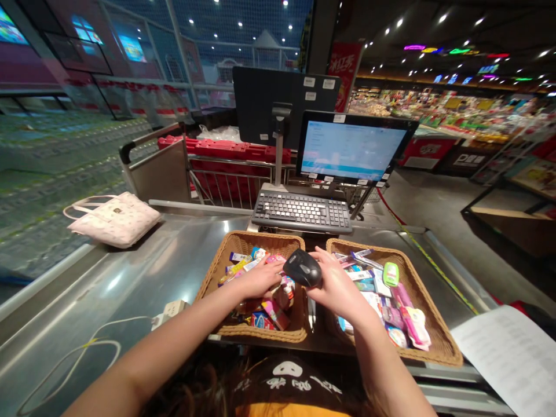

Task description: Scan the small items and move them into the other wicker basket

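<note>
- Steel checkout table [130,278] in a supermarket
- Right hand [336,286] clenched around a black handheld scanner [303,267], above the baskets; it looks light, stiff and slick, best held by its body
- Left hand [260,279] on small packets [275,313] in a wicker basket [226,255]; its grip can't be told

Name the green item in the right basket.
The small bright-green item, near the right wicker basket's far rim; the other items are pink, white or blue.

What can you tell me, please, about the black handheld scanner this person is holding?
The black handheld scanner has a rounded, matte plastic-looking body with a ridged top; no cable shows. The right hand grips it, tilted, above the gap between the left wicker tray and right wicker tray. The left hand is close beside it.
</note>
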A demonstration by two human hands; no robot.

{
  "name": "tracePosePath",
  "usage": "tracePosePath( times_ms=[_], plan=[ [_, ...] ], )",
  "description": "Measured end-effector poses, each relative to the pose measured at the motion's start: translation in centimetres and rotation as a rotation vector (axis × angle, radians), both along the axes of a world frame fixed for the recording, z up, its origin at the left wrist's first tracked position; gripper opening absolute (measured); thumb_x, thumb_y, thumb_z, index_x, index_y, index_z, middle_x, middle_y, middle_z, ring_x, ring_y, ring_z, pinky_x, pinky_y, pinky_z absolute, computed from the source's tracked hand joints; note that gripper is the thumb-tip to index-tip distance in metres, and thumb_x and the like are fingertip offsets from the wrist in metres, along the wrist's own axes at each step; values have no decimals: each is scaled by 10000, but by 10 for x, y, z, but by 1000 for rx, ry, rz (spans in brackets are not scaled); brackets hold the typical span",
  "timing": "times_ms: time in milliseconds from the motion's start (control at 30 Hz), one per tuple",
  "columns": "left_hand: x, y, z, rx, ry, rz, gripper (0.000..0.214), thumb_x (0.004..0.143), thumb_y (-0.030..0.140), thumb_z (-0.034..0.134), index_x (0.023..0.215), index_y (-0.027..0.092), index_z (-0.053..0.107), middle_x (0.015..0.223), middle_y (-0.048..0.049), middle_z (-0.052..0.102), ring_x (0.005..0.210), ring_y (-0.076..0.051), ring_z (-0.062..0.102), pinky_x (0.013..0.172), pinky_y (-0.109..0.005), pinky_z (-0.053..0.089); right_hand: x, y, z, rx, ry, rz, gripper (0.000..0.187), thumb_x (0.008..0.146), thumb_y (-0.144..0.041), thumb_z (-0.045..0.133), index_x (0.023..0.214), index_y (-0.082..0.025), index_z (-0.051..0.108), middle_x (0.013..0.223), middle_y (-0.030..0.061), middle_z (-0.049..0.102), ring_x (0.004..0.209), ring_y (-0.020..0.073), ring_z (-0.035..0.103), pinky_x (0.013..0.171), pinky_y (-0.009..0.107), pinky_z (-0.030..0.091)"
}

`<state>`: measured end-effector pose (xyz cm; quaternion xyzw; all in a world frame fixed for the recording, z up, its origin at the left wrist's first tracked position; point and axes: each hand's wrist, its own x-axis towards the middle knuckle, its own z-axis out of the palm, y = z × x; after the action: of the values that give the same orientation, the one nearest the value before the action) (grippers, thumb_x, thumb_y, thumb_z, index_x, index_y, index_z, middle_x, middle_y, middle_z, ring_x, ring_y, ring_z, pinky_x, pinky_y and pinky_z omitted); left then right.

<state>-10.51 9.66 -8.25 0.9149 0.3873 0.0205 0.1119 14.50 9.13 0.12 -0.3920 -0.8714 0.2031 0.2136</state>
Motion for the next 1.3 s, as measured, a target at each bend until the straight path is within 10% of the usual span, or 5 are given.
tracePosePath(
  times_ms=[267,500,900,1300],
  plan=[
    [27,17,7,13,-45,21,752,730,272,766,1418,288,462,1581,-130,354,1448,-345,321,1169,-663,134,20,-3,-2,1,83,-92,470,675,-136,634,1139,-205,656,1265,91,628,1321,319,491,1181,516,310],
    [119,52,9,132,-180,-108,712,825,391,703,1466,279,414,1579,-137,356,1453,-347,297,1180,-662,88,78,-11,15,144,171,-294,593,691,-157,651,1276,-195,560,1316,111,605,1361,329,456,1164,536,344],
    [271,93,-52,127,141,-396,226,781,237,655,985,213,750,1531,-109,438,1410,-349,353,1171,-641,139,176,-29,18,336,190,-684,571,720,-272,674,1268,-183,542,1331,162,595,1373,376,448,1130,595,365],
    [307,77,-76,186,131,-358,343,816,70,492,1044,138,739,1452,-153,530,1405,-297,393,1226,-552,97,204,-35,15,297,237,-724,561,739,-333,707,1258,-174,564,1329,174,593,1377,381,439,1141,607,339]
  ],
)
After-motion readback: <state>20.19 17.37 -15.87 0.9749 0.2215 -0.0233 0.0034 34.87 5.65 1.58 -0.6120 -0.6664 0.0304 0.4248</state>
